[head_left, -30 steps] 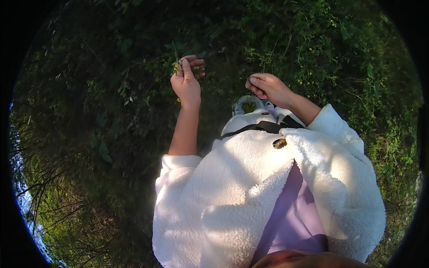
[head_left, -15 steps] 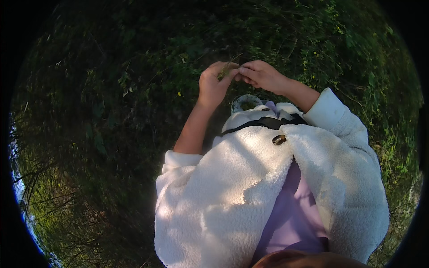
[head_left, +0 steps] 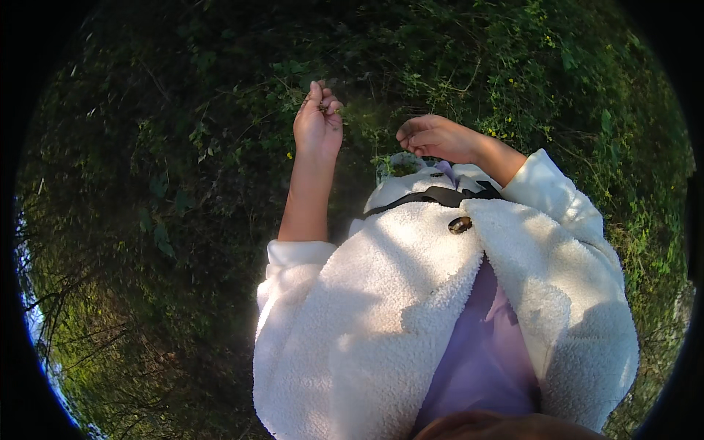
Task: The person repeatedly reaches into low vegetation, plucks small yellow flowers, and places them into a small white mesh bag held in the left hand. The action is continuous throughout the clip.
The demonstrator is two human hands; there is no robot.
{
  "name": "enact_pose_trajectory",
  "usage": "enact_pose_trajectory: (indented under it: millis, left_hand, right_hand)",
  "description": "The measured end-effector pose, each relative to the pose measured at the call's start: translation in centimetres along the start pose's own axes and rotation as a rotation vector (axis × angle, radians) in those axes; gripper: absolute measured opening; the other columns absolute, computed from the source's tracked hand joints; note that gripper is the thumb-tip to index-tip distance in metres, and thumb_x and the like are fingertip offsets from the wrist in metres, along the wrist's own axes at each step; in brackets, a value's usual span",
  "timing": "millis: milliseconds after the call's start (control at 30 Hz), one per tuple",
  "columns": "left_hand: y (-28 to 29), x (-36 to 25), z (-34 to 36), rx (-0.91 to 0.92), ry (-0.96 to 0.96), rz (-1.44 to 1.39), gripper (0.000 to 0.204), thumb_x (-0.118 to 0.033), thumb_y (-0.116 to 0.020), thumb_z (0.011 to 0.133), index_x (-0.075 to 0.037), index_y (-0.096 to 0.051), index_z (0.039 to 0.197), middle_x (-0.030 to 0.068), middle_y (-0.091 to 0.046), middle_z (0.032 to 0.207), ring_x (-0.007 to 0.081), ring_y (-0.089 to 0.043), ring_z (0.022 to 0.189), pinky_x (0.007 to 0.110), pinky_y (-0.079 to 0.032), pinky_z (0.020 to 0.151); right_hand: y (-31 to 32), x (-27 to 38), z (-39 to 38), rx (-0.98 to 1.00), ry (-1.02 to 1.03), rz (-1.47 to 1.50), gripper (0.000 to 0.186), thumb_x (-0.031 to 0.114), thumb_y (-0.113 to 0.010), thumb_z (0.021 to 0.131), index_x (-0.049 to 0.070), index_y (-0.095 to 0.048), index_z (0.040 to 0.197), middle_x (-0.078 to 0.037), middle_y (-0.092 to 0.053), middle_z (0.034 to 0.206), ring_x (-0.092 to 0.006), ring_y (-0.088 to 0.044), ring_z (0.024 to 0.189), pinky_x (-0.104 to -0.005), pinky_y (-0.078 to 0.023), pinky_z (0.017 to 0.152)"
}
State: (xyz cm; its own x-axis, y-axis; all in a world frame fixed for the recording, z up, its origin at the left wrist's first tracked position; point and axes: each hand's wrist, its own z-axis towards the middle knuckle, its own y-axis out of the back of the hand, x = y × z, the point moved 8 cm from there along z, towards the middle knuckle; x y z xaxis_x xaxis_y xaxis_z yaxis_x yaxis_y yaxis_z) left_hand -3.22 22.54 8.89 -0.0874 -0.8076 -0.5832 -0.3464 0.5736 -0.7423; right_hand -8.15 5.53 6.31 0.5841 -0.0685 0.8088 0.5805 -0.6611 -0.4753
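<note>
My left hand [head_left: 318, 125] is raised over the greenery, palm up. Its fingers curl loosely round small dark plant bits [head_left: 323, 108], too small to name exactly. My right hand [head_left: 440, 139] is lower and nearer my body, fingers bent and drawn together; whatever they may hold is hidden. Just below it, at my waist, a clear container [head_left: 383, 170] with something green inside is partly covered by the hand and the jacket. The two hands are apart.
Dense green plants [head_left: 447, 73] spread ahead and to both sides, with small yellow flowers [head_left: 511, 82] at the right. Bare thin branches [head_left: 66, 286] show at the far left. A black strap [head_left: 440, 196] crosses my white fleece jacket [head_left: 381, 293].
My hands were together with a thin sprig between them. Now they have separated: the left moved up and left and turned palm up, the right dropped slightly toward the container.
</note>
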Motion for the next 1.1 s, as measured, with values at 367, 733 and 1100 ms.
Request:
enact_pose_trajectory:
  millis: [367,733,1100]
  left_hand:
    - [1.3,1.5,0.1,-0.041,-0.037,0.048,0.011,-0.013,-0.051,0.085,-0.002,-0.053,0.085,0.0044,-0.049,0.076,0.0089,-0.041,0.062,0.02,-0.036,0.052]
    - [3.2,1.7,-2.9,0.037,0.011,0.96,0.037,-0.032,-0.035,0.091,-0.001,-0.05,0.104,0.0098,-0.056,0.095,0.0159,-0.058,0.075,0.026,-0.048,0.061]
    - [4.4,0.4,-2.3,-0.104,-0.017,0.611,0.04,-0.033,-0.033,0.091,0.001,-0.046,0.109,0.0137,-0.055,0.094,0.0213,-0.06,0.073,0.025,-0.049,0.056]
  right_hand:
    - [-2.9,6.2,-1.6,-0.338,0.487,-1.021,0.035,0.029,-0.068,0.068,0.004,-0.055,0.088,-0.004,-0.043,0.06,-0.0144,-0.04,0.053,-0.0281,-0.035,0.051]
    - [-1.1,4.2,-0.1,-0.398,0.415,-1.246,0.013,0.015,-0.055,0.077,0.004,-0.052,0.083,-0.011,-0.056,0.076,-0.0291,-0.055,0.075,-0.0372,-0.044,0.065]
    - [-4.3,3.2,0.0,-0.145,0.365,-1.078,0.04,0.039,-0.052,0.081,-0.001,-0.053,0.082,-0.014,-0.055,0.071,-0.0269,-0.054,0.067,-0.0356,-0.043,0.061]
